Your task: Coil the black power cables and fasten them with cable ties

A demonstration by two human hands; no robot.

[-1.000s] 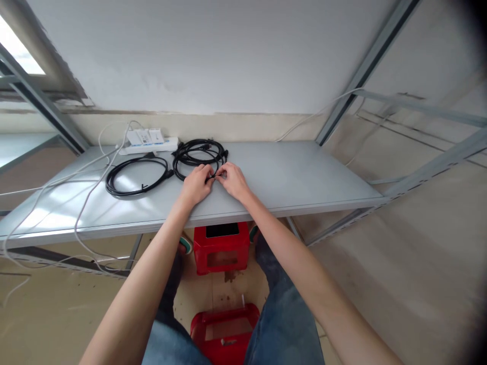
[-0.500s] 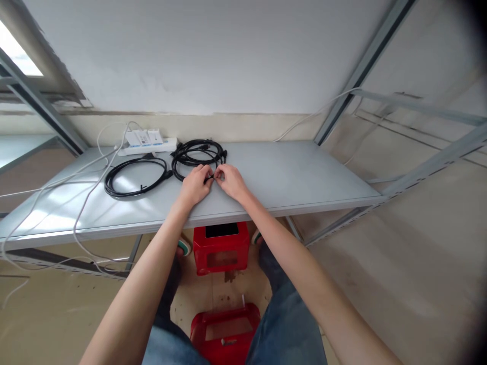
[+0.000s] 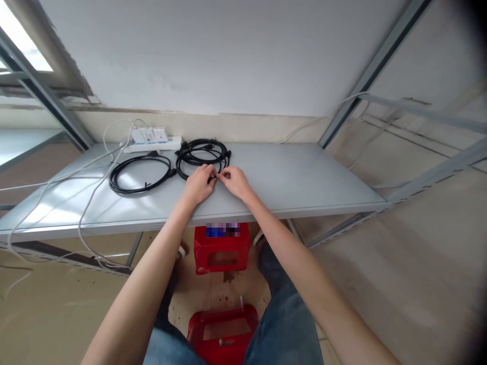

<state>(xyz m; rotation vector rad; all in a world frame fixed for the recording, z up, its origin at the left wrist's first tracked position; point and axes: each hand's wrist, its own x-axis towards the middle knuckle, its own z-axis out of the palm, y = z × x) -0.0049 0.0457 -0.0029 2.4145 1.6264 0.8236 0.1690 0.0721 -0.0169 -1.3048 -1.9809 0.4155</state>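
Note:
My left hand (image 3: 198,183) and my right hand (image 3: 235,181) meet at the near edge of a coiled black cable (image 3: 203,152) on the grey metal shelf (image 3: 297,177). Both hands pinch the coil's near strands, fingertips almost touching. A small dark piece sits between the fingertips; I cannot make out what it is. A second coiled black cable (image 3: 140,174) lies flat to the left, apart from both hands.
A white power strip (image 3: 150,141) with white plugs sits at the shelf's back left, and white cords (image 3: 87,203) trail off the front left edge. Two red plastic stools (image 3: 220,248) stand below the shelf between my knees. Metal uprights frame the shelf.
Both hands stay pinched at the coil's near edge with only small finger movements. The view shifted slightly.

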